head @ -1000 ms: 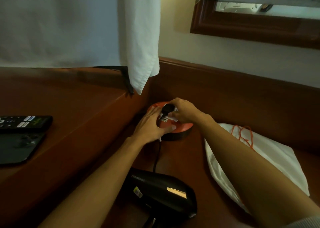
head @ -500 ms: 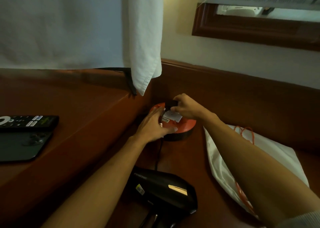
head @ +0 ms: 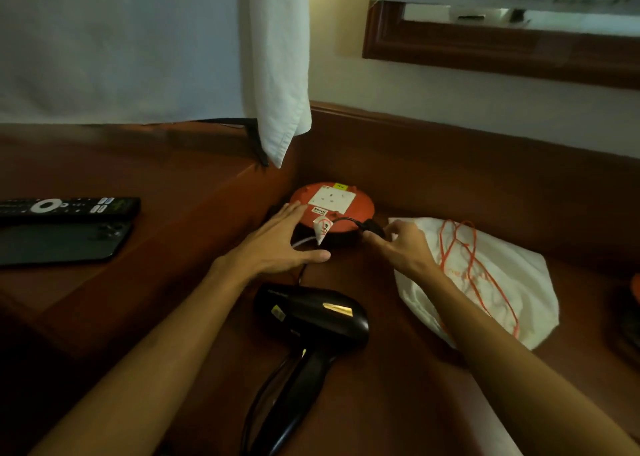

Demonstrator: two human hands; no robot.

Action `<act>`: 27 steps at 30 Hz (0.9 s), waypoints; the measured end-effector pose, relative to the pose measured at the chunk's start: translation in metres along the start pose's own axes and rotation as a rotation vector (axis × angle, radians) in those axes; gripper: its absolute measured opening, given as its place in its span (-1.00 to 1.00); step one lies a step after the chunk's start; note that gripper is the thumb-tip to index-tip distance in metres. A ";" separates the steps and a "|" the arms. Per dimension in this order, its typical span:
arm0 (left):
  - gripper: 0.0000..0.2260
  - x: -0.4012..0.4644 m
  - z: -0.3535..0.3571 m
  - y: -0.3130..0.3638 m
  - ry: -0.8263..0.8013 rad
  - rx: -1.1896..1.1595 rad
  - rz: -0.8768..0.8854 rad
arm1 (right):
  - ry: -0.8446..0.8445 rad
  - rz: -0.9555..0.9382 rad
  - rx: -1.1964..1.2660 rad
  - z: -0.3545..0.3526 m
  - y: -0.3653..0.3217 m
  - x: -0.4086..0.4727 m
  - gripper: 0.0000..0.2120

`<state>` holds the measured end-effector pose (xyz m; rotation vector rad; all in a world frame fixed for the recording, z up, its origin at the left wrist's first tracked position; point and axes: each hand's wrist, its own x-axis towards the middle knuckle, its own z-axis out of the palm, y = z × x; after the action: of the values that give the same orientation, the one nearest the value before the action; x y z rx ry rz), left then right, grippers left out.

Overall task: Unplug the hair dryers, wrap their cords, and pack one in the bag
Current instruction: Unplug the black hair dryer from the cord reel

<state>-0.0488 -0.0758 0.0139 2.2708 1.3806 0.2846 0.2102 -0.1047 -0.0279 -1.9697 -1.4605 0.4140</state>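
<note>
The right hand [head: 405,244] pinches the black plug [head: 372,228] with its fingers, just off the right edge of the orange extension reel [head: 332,206]; the plug is out of the white socket plate [head: 331,197] on top of the reel. The left hand [head: 277,244] lies flat with straight fingers, and its fingertips touch the left edge of the reel. The black hair dryer [head: 311,317] lies on the wooden desk [head: 398,403] in front of the reel, between the two forearms. The white drawstring bag [head: 512,282] with orange cords lies to the right of the reel. A remote control [head: 69,206] and a phone [head: 59,244] rest on the higher desk level, well to the left of the reel.
</note>
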 end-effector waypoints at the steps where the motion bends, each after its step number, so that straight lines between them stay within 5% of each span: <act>1: -0.01 -0.005 0.000 0.002 -0.006 -0.025 0.007 | -0.007 0.027 -0.010 0.002 0.003 -0.002 -0.60; 7: -0.37 -0.048 0.014 0.023 0.026 -0.043 0.044 | -0.030 0.113 -0.072 0.012 0.009 -0.008 -0.57; 16: -0.38 -0.106 0.027 0.043 0.066 -0.027 0.011 | -0.081 0.021 -0.011 -0.008 0.003 -0.062 -0.56; 22: -0.52 -0.167 0.085 0.043 0.325 -0.141 -0.077 | -0.418 -0.139 0.199 -0.022 -0.016 -0.148 -0.54; 27: -0.54 -0.177 0.111 0.043 0.341 -0.076 -0.189 | -0.357 -0.152 0.324 -0.007 -0.011 -0.171 -0.47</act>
<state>-0.0543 -0.2791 -0.0508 2.0773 1.7078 0.6729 0.1499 -0.2646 -0.0362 -1.5703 -1.6266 0.9089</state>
